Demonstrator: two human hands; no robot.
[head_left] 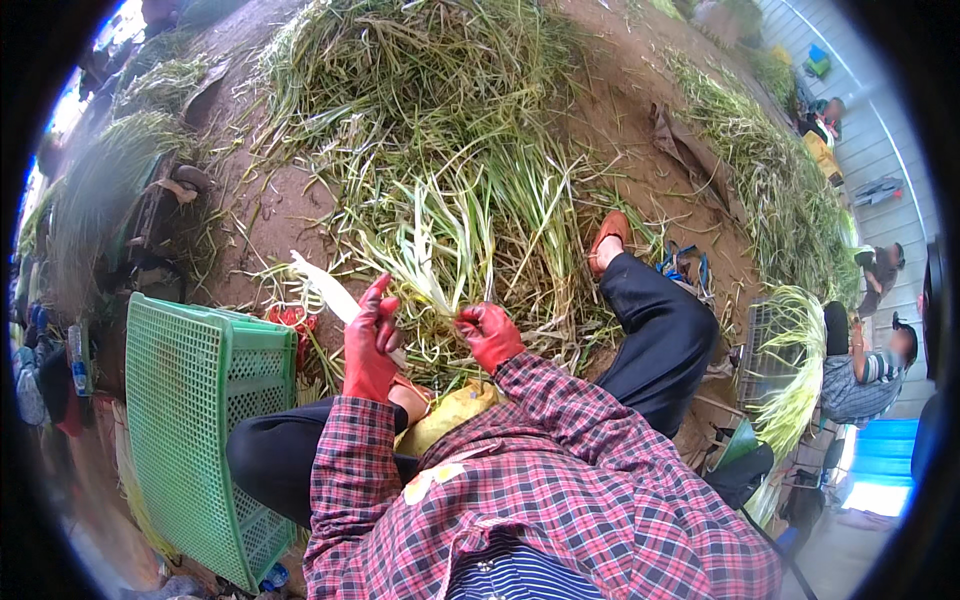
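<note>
My left hand (370, 345), in a red glove, is closed around a long white tapered strip (326, 288). The strip's pointed end sticks out to the upper left; I cannot tell what it is made of. My right hand (490, 336), gloved the same way, pinches the lower end of a small bunch of pale green leafy stalks (428, 275). The bunch fans out away from me, over more loose stalks on the ground. Beneath my hands, between my legs, is a yellow bundle (447, 418), partly covered by my sleeve and shirt.
A large heap of green stalks (420, 90) lies ahead on brown soil. At my left stands a green plastic crate (175, 430). More cut greens (760, 170) line the right side, where a person (865, 370) sits beside a pale green bunch (792, 365).
</note>
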